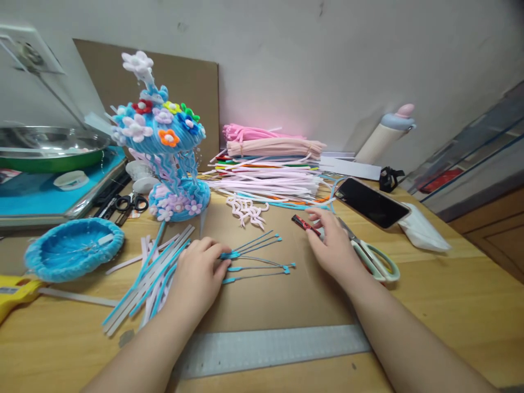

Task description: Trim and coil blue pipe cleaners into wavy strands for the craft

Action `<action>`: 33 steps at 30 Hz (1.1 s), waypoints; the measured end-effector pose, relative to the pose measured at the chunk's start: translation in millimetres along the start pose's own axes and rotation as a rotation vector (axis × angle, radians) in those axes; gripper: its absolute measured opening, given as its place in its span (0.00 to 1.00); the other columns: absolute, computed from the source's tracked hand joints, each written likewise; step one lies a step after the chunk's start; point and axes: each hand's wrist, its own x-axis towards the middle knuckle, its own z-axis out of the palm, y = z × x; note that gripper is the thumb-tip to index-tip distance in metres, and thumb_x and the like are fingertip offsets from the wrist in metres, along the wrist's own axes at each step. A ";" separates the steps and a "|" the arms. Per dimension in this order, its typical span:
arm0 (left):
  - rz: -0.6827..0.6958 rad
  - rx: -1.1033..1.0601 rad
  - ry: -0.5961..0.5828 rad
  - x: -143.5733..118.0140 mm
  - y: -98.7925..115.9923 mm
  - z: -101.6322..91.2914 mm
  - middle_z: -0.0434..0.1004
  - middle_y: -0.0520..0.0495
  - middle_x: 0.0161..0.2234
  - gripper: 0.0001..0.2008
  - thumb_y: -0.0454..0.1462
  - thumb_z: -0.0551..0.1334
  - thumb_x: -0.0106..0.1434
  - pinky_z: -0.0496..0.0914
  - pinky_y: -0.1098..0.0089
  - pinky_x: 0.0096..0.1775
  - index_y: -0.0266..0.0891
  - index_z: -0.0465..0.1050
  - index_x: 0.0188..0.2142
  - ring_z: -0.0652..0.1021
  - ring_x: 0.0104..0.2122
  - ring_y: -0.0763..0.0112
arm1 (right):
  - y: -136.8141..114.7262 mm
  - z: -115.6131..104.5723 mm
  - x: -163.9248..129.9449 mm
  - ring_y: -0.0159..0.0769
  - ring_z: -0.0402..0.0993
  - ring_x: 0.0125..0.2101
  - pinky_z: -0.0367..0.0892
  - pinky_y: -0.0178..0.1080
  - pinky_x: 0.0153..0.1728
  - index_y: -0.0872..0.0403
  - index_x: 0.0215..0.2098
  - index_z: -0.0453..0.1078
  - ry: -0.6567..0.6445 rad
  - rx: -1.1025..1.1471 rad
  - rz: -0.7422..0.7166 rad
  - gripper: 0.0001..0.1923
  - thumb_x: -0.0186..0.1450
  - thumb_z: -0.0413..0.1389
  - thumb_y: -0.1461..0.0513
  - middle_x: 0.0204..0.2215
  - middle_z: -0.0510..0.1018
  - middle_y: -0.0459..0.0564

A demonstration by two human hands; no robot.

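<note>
My left hand (200, 273) is over the cardboard, thumb and fingers closed around thin blue pipe cleaner pieces (232, 255). Bare wires run rightward from these pieces and end in small blue tips. Under and beside that hand spreads a bundle of blue, white and pale pink pipe cleaners and grey strips (147, 284). My right hand (332, 243) lies on the right of the cardboard, thumb and index finger apart. A small red and black tool (303, 223) sits at its fingertips, partly hidden by them. Scissors with pale green handles (374, 259) lie just beyond that wrist.
A blue pipe cleaner structure with flowers (159, 131) stands at back left, near a blue fuzzy bowl shape (76, 248). Pipe cleaner bundles (270, 164) line the wall. Curled pink pieces (248, 210), a phone (370, 202), a ruler (278, 346) and a yellow glue gun (16, 295) lie about.
</note>
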 end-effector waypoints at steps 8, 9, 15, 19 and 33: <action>0.007 0.000 -0.043 -5.5 12.2 -6.6 0.75 0.48 0.33 0.08 0.39 0.57 0.62 0.63 0.65 0.38 0.43 0.75 0.31 0.72 0.36 0.63 | -13.8 11.7 -8.0 0.44 0.69 0.43 0.60 0.48 0.44 0.51 0.39 0.69 -0.146 0.004 -0.059 0.09 0.61 0.51 0.64 0.40 0.74 0.52; -0.010 0.004 -0.035 -4.7 11.7 -5.8 0.75 0.48 0.32 0.08 0.39 0.57 0.62 0.63 0.65 0.38 0.42 0.75 0.31 0.72 0.36 0.63 | -15.4 12.4 -8.8 0.44 0.69 0.43 0.60 0.48 0.45 0.51 0.38 0.70 -0.154 0.010 -0.068 0.08 0.61 0.51 0.64 0.40 0.74 0.51; -0.050 0.023 -0.048 3.6 8.3 2.6 0.75 0.49 0.30 0.05 0.38 0.60 0.58 0.63 0.67 0.35 0.42 0.73 0.29 0.73 0.34 0.64 | -24.7 11.8 -13.6 0.43 0.69 0.44 0.58 0.48 0.47 0.51 0.37 0.70 -0.176 0.055 -0.118 0.07 0.61 0.52 0.64 0.39 0.75 0.50; -0.043 0.071 -0.043 6.9 10.5 4.6 0.75 0.50 0.29 0.05 0.36 0.59 0.58 0.63 0.67 0.34 0.42 0.72 0.28 0.74 0.33 0.65 | -26.1 9.2 -14.3 0.42 0.69 0.44 0.58 0.47 0.48 0.51 0.36 0.70 -0.162 0.073 -0.133 0.07 0.61 0.51 0.64 0.39 0.75 0.50; 0.019 0.199 0.211 0.3 0.2 -24.7 0.78 0.48 0.33 0.05 0.37 0.57 0.63 0.60 0.63 0.38 0.42 0.72 0.33 0.74 0.37 0.61 | -31.8 2.2 -18.4 0.43 0.69 0.44 0.56 0.49 0.48 0.51 0.36 0.70 -0.151 0.113 -0.145 0.07 0.63 0.51 0.64 0.39 0.76 0.51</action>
